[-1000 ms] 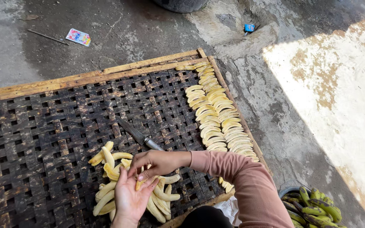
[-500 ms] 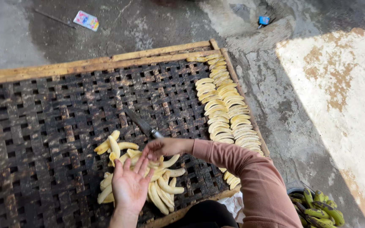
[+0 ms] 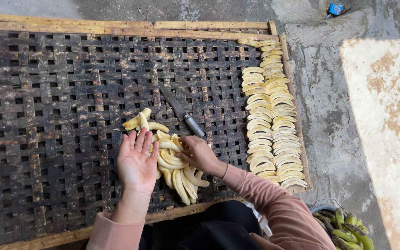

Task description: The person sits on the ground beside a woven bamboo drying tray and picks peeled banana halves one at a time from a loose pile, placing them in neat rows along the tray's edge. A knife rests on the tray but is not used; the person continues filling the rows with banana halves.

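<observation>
Left hand: left hand [image 3: 137, 164] lies flat and released, fingers spread, against the pile's near side.
Right hand: right hand [image 3: 199, 153] is grasping a peeled banana slice [image 3: 168, 145] atop the loose pile [image 3: 178, 172].
Tray: woven drying tray [image 3: 47, 92] beneath both hands.
Risk: the knife [image 3: 180, 112] lies just beyond the right hand; a careless reach might nick fingers.

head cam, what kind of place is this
Probably an outdoor food-drying spot: a woven drying rack lies on bare concrete ground, with peeled banana slices in rows on it and a knife beside them.
</observation>
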A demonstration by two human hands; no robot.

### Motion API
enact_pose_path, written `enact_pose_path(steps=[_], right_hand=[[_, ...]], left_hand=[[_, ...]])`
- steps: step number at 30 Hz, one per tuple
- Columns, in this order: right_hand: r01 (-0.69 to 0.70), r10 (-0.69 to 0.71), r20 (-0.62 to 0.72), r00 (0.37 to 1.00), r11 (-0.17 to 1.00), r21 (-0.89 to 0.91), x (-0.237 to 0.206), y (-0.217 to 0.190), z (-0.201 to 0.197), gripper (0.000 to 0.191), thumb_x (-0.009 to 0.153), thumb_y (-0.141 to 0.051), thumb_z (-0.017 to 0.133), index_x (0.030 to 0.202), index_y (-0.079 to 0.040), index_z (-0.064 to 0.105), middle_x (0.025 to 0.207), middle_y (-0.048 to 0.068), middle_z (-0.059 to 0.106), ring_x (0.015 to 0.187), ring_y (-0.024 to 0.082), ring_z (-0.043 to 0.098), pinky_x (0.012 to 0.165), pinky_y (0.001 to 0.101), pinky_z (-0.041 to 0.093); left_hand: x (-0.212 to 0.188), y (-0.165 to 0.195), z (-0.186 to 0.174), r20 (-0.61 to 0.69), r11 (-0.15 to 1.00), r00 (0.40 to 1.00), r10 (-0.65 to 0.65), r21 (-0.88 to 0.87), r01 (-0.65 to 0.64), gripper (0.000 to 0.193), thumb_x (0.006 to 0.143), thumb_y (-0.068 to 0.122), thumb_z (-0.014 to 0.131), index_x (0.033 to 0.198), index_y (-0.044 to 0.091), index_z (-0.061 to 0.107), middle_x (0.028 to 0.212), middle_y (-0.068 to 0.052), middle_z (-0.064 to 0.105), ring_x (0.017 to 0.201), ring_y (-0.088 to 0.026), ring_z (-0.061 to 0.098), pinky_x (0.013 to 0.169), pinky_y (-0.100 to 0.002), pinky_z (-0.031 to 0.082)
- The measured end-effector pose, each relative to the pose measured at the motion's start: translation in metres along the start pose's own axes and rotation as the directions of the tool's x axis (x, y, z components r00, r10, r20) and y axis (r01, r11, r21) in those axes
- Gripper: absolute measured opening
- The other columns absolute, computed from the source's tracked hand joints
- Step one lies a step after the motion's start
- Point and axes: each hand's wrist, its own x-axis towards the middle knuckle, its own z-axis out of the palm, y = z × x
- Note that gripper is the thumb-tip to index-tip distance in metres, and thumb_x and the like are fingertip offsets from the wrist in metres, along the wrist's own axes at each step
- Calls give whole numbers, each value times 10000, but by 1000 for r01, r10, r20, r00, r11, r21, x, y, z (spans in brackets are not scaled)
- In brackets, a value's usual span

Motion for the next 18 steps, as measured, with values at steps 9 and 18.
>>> enact_pose_path(steps=[9, 18], right_hand=[[-406, 370, 218, 903, 571, 713, 29, 93, -65, 289, 1066, -204, 483, 1233, -69, 676, 853, 30, 695, 704, 110, 616, 661, 258, 529], [-286, 259, -164, 952, 942, -175, 159, 282, -246, 143, 932, -192, 754, 1061, -170, 811, 975, 55, 800, 801, 161, 720, 727, 346, 573]], left_hand=[[-14, 12, -5, 30, 998, 999, -41, 56, 39, 478, 1021, 378, 506, 1377, 61, 470, 1344, -74, 611, 1287, -213, 579, 1078, -431, 447], [20, 31, -13, -120, 983, 993, -16, 178, 37, 481, 1037, 347, 478, 1427, 65, 463, 1365, -72, 556, 1309, -199, 552, 1124, -427, 447]])
